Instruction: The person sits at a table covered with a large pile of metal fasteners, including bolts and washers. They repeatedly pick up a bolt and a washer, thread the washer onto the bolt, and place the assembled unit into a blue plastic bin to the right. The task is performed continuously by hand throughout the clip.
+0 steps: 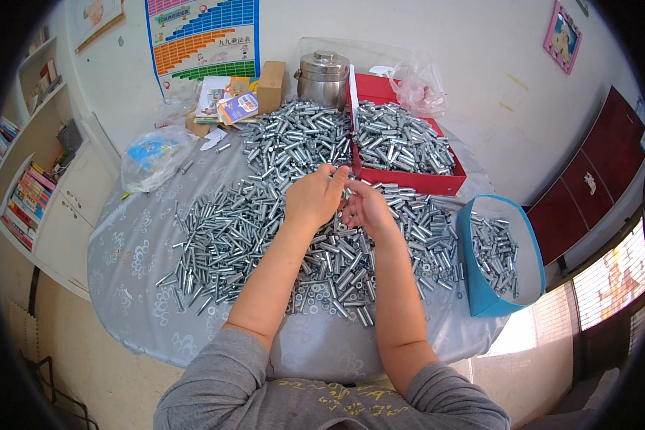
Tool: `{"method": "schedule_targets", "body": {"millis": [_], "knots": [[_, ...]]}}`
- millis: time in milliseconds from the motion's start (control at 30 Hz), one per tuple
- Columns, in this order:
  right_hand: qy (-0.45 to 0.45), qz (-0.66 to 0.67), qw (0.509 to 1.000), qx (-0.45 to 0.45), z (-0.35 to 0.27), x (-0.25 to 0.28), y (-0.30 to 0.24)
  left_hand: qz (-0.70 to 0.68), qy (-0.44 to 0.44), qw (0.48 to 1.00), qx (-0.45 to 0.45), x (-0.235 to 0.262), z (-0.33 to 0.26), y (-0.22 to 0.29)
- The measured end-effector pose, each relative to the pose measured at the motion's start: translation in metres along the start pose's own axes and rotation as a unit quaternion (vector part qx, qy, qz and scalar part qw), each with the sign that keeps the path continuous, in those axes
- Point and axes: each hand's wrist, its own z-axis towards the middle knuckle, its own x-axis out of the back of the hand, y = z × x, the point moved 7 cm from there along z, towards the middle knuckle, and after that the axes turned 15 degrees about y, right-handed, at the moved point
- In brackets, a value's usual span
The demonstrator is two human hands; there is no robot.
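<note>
Over the middle of a large heap of silvery bolts and metal sleeves (222, 236), my two hands meet at the fingertips. My left hand (311, 197) shows its back, with the thumb up and the fingers curled out of sight. Beside it, my right hand (368, 208) is turned palm inward, its fingers bent toward the left thumb. Whatever small piece may be pinched between them is hidden. Loose washers and nuts (321, 294) lie at the heap's near edge. Just beyond my hands, an open red box (437, 185) holds more metal sleeve pieces.
A teal fabric bin (486, 307) with smaller metal parts stands at the right. Behind the heap are a steel pot (324, 79), a cardboard box (271, 86) and booklets (238, 107). A plastic bag (154, 159) lies left on the grey tablecloth (132, 287).
</note>
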Motion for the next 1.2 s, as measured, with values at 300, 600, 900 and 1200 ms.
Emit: {"method": "schedule_targets", "body": {"millis": [300, 600, 900, 1200], "knots": [[-0.085, -0.036, 0.994, -0.050, 0.003, -0.007, 0.013, 0.021, -0.032, 0.999, 0.004, -0.004, -0.003, 0.003], [-0.114, 0.009, 0.993, -0.026, 0.013, 0.002, 0.015, -0.010, 0.021, 1.000, -0.008, -0.001, -0.002, 0.000], [-0.059, 0.017, 0.998, 0.018, 0.021, 0.005, 0.014, -0.012, 0.020, 1.000, -0.011, -0.002, -0.002, 0.002], [-0.019, 0.039, 0.997, 0.056, 0.016, -0.001, 0.005, -0.001, 0.028, 1.000, -0.010, -0.003, 0.000, -0.002]]}}
